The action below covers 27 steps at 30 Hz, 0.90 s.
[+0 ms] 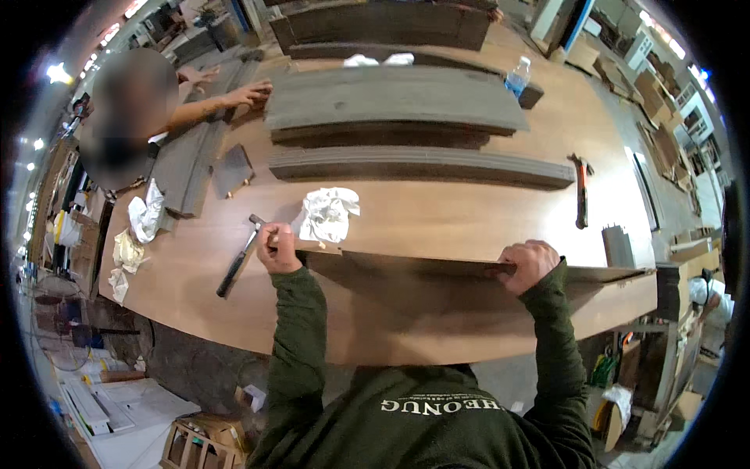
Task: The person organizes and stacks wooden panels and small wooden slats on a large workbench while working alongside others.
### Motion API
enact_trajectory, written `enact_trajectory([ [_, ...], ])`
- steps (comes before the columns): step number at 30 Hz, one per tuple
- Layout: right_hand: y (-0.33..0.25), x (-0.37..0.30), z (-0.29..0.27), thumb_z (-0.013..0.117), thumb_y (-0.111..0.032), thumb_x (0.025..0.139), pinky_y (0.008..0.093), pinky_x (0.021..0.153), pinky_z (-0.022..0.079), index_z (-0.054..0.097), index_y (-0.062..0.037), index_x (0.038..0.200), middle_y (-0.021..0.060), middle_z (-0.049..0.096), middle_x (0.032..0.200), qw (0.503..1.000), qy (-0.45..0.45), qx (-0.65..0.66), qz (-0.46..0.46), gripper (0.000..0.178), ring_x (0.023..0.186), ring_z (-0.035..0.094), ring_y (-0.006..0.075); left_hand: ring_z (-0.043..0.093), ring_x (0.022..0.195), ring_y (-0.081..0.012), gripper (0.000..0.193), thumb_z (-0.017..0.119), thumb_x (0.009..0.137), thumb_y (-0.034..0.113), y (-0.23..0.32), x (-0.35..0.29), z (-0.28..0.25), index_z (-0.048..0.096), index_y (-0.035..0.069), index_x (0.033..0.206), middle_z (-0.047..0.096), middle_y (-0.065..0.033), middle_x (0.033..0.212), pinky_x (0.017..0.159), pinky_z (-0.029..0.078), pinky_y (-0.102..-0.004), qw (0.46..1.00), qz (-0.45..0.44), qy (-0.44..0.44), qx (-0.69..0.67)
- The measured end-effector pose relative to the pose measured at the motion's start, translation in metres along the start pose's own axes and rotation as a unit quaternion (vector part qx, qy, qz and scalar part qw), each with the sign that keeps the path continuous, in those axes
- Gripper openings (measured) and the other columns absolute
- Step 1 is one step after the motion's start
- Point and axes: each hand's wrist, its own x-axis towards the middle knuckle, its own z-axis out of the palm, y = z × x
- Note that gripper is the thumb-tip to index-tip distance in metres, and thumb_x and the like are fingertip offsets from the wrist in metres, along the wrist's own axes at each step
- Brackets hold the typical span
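A long, thin dark brown board (pixel 422 264) stands on its edge in front of me. My right hand (pixel 531 266) is closed over its upper edge, right of the middle. At the board's left end my left hand (pixel 279 248) is closed in a pinch; whatever sits between its fingers is too small to make out. Just beside that hand lies a hammer (pixel 236 262) with a dark handle. Crumpled white paper (pixel 330 214) rests beyond the board, with a small light wooden peg (pixel 323 245) close to it.
Stacked grey boards (pixel 391 102) and long strips (pixel 422 166) lie across the wooden table (pixel 469 211). A red-handled hammer (pixel 581 191), a water bottle (pixel 517 76) and a small grey block (pixel 619 247) are to the right. At far left, a co-worker's hands (pixel 248 94) touch boards.
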Motion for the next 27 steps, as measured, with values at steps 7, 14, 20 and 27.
enact_trajectory([
  [7, 0.009, -0.013, 0.000, 0.069, -0.018, 0.056, 0.0370, 0.060, 0.048, 0.062, -0.0098, 0.066, 0.0058, 0.061, 0.063, 0.999, -0.002, 0.024, -0.027, 0.015, 0.060, 0.058, 0.0261, 0.054, 0.084, -0.0189, 0.058, 0.067, 0.073, 0.042, 0.053, 0.015, -0.028, 0.051, -0.002, 0.107, 0.053, -0.0141, 0.103, 0.072, 0.043, -0.0318, 0.971, 0.150, -0.179, 0.054],
  [14, 0.004, -0.025, -0.004, 0.067, -0.021, 0.058, 0.0332, 0.070, 0.046, 0.061, -0.0120, 0.065, 0.0050, 0.062, 0.064, 0.999, -0.013, 0.040, -0.021, 0.013, 0.060, 0.059, 0.0232, 0.051, 0.101, -0.0323, 0.074, 0.062, 0.069, 0.058, 0.186, 0.065, 0.034, 0.051, 0.000, 0.113, 0.055, -0.0165, 0.108, 0.089, 0.037, -0.0400, 0.794, 0.396, -0.393, 0.240],
  [20, 0.001, -0.034, -0.001, 0.069, -0.025, 0.054, 0.0351, 0.075, 0.047, 0.060, -0.0138, 0.061, 0.0025, 0.061, 0.061, 0.998, 0.055, 0.040, -0.001, 0.016, 0.060, 0.059, 0.0218, 0.056, 0.092, -0.0304, 0.036, 0.063, 0.073, 0.033, 0.091, 0.066, 0.188, 0.060, 0.009, 0.099, 0.060, -0.0144, 0.095, 0.080, 0.044, -0.0403, 0.488, 0.356, -0.660, 0.446],
  [27, 0.001, -0.043, 0.017, 0.068, -0.026, 0.053, 0.0368, 0.080, 0.045, 0.056, -0.0126, 0.063, 0.0030, 0.060, 0.067, 0.991, 0.038, 0.107, 0.064, 0.020, 0.068, 0.059, 0.0213, 0.057, 0.088, -0.0297, 0.038, 0.064, 0.074, 0.037, -0.034, 0.025, 0.254, 0.058, 0.006, 0.094, 0.055, -0.0136, 0.096, 0.077, 0.047, -0.0394, 0.501, 0.339, -0.574, 0.552],
])
